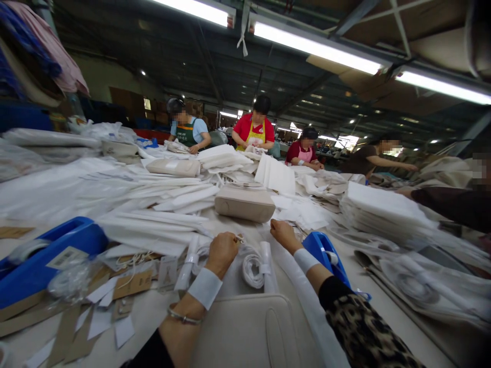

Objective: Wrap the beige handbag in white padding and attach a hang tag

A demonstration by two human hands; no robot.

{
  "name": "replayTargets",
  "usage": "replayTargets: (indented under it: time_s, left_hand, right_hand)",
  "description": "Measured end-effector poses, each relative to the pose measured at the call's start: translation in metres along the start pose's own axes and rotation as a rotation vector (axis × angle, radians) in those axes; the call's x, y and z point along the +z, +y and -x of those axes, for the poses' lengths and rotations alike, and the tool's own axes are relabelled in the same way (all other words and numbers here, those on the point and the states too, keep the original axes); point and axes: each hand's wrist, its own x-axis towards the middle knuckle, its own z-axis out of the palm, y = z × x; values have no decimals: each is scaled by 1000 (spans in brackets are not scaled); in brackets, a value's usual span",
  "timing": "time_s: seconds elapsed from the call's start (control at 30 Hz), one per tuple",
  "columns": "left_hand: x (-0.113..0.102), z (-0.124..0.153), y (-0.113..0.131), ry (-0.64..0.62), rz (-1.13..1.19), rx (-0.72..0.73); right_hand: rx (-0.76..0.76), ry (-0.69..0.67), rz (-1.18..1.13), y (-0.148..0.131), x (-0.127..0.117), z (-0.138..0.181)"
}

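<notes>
My left hand (222,251) is closed in a pinch, with a small pale end (239,238) showing at its fingertips; its kind is too small to tell. To the right, my right hand (284,234) is curled shut, and whatever it may hold is hidden. Just beyond both hands sits a beige handbag (244,203). Below them a second beige handbag (245,332) lies flat in front of me. Between the hands and this bag are a coil of clear-white strap or tubing (253,271) and white wrapped rolls (267,266).
Blue tape dispensers (72,250) (326,255) flank my arms. Paper tags (132,283) lie at left. White foam sheets (153,225) cover the table's left half, with another stack (383,204) at right. Several people (253,128) work across the table.
</notes>
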Motion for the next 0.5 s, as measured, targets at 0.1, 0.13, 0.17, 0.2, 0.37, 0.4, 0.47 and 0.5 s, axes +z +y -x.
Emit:
replayTargets:
  time_s: [0.1, 0.13, 0.17, 0.2, 0.37, 0.4, 0.47, 0.5]
  left_hand:
    - [2, 0, -1, 6, 13, -1]
    - [2, 0, -1, 9, 17, -2]
    - [3, -1, -1, 14, 22, -3]
    - [4, -1, -2, 20, 27, -4]
    - [1, 0, -1, 87, 53, -27]
    - [0, 2, -1, 108, 65, -30]
    - [-5, 5, 2, 161, 97, -17]
    - [-7, 8, 4, 196, 124, 14]
  right_hand:
    - [66, 26, -192, -4, 1, -2]
    - [90, 22, -267, -5, 2, -2]
    - [114, 11, -346, -7, 2, -1]
    - [135, -3, -425, -7, 2, 1]
    - [174, -39, -764, -6, -14, 20]
    - [164, -37, -814, -5, -20, 27]
    - [125, -37, -896, -7, -36, 42]
    - [94, -42, -930, -11, -45, 52]
